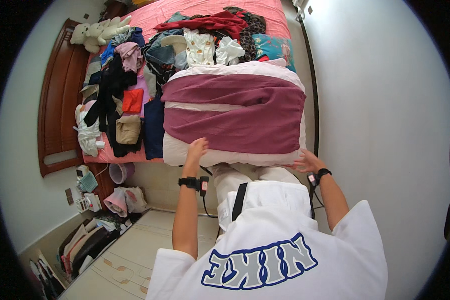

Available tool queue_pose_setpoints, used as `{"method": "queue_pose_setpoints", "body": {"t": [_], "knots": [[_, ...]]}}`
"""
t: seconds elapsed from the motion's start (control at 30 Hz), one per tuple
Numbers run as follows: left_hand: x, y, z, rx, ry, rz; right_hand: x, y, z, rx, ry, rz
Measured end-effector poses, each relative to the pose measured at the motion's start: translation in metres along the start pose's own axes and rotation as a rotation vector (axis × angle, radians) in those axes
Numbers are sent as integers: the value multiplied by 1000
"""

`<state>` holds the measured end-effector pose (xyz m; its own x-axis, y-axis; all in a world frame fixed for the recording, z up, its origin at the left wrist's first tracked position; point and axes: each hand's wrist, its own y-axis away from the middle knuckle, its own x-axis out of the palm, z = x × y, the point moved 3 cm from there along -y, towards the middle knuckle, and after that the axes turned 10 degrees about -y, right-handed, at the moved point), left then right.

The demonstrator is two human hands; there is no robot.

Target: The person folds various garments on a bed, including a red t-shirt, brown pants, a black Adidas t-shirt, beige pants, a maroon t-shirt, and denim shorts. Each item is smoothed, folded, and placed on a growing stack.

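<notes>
A pair of mauve trousers [232,129] lies flat across a white quilt [225,159] at the bed's near side, both legs spread out with the quilt showing between them. My left hand [198,148] is over the quilt's near part, close to the lower edge of the trousers, fingers apart and holding nothing. Beside the quilt's near right corner is my right hand [308,161], its fingers spread and empty, just below the trousers' end. Both wrists carry black straps with small devices.
Heaped clothes [116,82] cover the bed's left part, with a folded red cloth [132,100] and a folded beige garment [128,129] among them. More clothes [206,22], a teal pillow [272,47] and white stuffed bears [93,33] lie farther back. A wall stands at right.
</notes>
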<state>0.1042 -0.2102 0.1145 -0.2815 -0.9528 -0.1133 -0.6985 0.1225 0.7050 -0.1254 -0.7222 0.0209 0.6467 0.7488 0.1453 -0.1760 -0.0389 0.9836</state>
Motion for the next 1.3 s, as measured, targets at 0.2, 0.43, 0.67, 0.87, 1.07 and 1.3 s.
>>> {"method": "queue_pose_setpoints", "body": {"t": [0.2, 0.43, 0.67, 0.87, 1.07, 1.3], "knots": [[-31, -62, 31, -384, 596, -300, 47, -53, -25, -17, -699, 7], [-45, -101, 19, -250, 421, -837, 7, -62, -16, -302, -695, -105], [-109, -136, 46, -22, 384, -506, -22, -33, -36, -226, -712, -181], [-149, -112, 60, 538, 25, -568, -12, -33, -38, -399, -907, -225], [-223, -96, 79, 169, 1154, -426, 17, 15, -15, -493, -189, -603], [-247, -132, -62, 263, 880, -345, 40, 66, 97, -731, -795, -147]]}}
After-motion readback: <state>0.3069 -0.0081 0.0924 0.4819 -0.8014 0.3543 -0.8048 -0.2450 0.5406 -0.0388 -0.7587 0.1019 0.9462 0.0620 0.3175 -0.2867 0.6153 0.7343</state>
